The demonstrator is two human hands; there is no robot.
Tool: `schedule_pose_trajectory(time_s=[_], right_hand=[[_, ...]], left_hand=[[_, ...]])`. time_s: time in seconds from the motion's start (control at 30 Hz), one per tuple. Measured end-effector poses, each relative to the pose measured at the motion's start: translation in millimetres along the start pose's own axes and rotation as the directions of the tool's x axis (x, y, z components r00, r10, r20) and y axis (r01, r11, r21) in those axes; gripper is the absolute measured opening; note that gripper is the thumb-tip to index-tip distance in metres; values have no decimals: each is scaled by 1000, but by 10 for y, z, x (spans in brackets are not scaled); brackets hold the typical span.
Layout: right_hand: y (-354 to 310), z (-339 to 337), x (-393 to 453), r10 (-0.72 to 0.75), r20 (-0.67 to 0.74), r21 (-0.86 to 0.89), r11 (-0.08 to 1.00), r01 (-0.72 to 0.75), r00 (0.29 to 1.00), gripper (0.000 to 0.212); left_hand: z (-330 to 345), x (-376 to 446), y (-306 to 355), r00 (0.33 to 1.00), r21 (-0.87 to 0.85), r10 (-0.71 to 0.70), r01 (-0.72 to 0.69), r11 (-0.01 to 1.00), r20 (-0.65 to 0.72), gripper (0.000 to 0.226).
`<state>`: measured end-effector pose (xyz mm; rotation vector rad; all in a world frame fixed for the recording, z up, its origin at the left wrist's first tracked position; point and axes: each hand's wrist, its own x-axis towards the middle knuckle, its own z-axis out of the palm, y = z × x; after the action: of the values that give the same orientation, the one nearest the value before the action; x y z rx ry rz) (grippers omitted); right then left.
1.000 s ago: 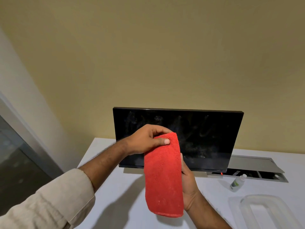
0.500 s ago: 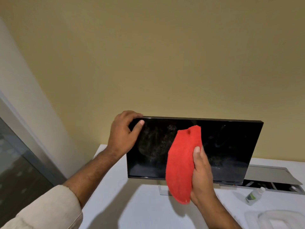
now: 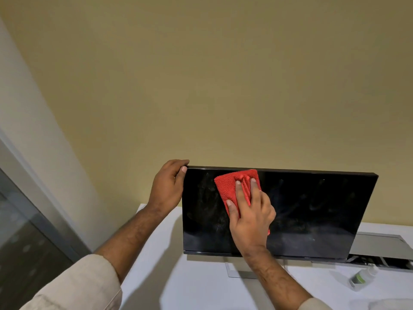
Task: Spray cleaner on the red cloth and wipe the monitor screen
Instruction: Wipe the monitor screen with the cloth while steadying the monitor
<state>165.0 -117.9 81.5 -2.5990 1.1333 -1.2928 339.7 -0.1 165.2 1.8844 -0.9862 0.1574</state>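
Since half a second ago your right hand has pressed the red cloth flat, fingers spread, onto the monitor's upper left | left hand grips its top-left corner | cloth soft, limp; screen fragile, press lightly | spray bottle lower right.

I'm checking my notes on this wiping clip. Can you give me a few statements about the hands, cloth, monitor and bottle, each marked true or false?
1. The right hand presses the red cloth flat against the monitor. True.
2. The cloth sits near the screen's lower right corner. False: it is at the upper left part, just under the top edge.
3. The left hand grips the monitor's top left corner. True.
4. The left hand holds the spray bottle. False: the bottle lies on the table, right of the stand.
5. The screen is lit. False: it is dark, with smudges showing.
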Motion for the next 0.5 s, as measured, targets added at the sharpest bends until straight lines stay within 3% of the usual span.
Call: schedule_pose_trajectory(time_s=[0.3,0.5], right_hand=[[-105,204,29,12,-57,-31,999,-14,998,55],[-258,232,103,47,-154,12,999,-46,987,44]], left_hand=[[41,89,-201,988,-223,-151,145,964,-11,20],[16,118,-234,959,-481,-276,275,833,72,19]])
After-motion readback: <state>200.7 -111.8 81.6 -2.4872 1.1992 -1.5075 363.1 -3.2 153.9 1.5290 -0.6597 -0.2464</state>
